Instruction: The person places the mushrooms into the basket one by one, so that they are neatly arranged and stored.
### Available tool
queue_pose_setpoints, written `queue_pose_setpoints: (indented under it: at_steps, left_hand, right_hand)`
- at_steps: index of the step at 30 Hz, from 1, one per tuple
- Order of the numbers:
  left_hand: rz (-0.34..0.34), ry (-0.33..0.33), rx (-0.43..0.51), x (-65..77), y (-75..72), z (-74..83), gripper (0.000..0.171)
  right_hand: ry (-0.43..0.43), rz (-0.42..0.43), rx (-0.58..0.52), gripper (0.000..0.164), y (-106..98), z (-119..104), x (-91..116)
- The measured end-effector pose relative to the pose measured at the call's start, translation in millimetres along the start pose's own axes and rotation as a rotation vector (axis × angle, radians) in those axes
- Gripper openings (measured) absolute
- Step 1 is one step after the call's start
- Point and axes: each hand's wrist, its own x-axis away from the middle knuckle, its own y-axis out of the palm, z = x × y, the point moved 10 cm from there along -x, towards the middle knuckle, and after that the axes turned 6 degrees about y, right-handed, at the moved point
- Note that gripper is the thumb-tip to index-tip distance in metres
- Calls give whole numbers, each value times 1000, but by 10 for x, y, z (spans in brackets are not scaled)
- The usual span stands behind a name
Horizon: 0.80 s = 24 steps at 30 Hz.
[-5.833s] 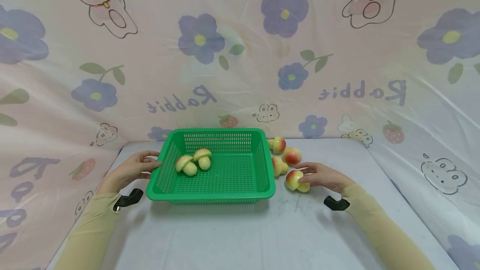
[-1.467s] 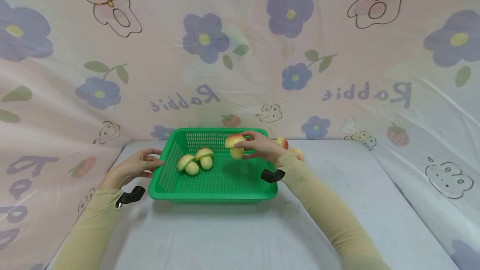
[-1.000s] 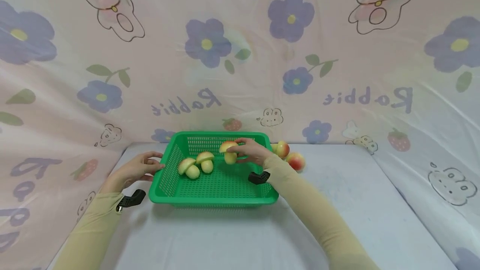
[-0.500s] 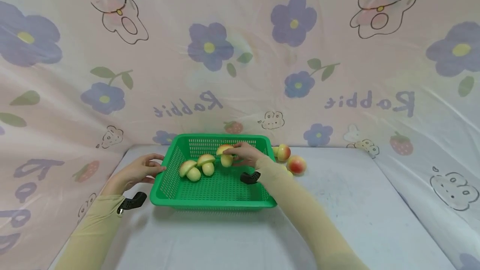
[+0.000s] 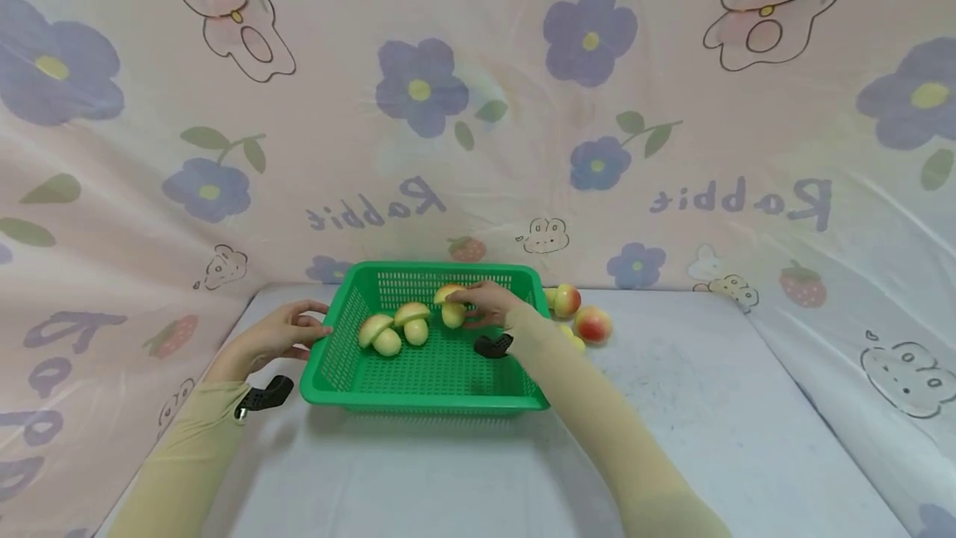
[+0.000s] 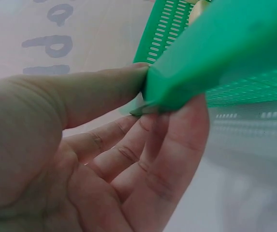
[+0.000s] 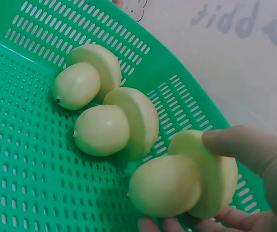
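A toy mushroom (image 5: 452, 315) with a yellow-red cap and pale stem is held by my right hand (image 5: 491, 304) inside the green basket (image 5: 426, 399). The right wrist view shows the thumb on the cap of this mushroom (image 7: 165, 186), with fingers below and partly hidden. Two more mushrooms, one at the left (image 5: 379, 335) and one in the middle (image 5: 412, 323), lie in the basket in a row with it. My left hand (image 5: 278, 337) pinches the basket's left rim (image 6: 165, 87), thumb above and fingers underneath.
Right of the basket on the white table (image 5: 687, 413) lie a mushroom (image 5: 565, 300), a round red-yellow piece (image 5: 593, 325) and another yellow piece (image 5: 572, 338) partly hidden by the right sleeve. A patterned cloth (image 5: 508, 139) hangs behind.
My right hand took a mushroom from the table right of the basket, carried it left over the rim and lowered it beside the other two. The left hand stays on the rim.
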Motion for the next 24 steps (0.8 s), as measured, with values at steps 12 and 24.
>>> queue_pose_setpoints:
  at_steps: [12,24]
  left_hand:
    - [5,-10,-10,-12,-11,-33,57]
    - [4,-1,-11,-4,-18,-29,59]
  right_hand:
    - [7,69,68,36,1,29,52]
    - [-4,86,128,35,46,52,89]
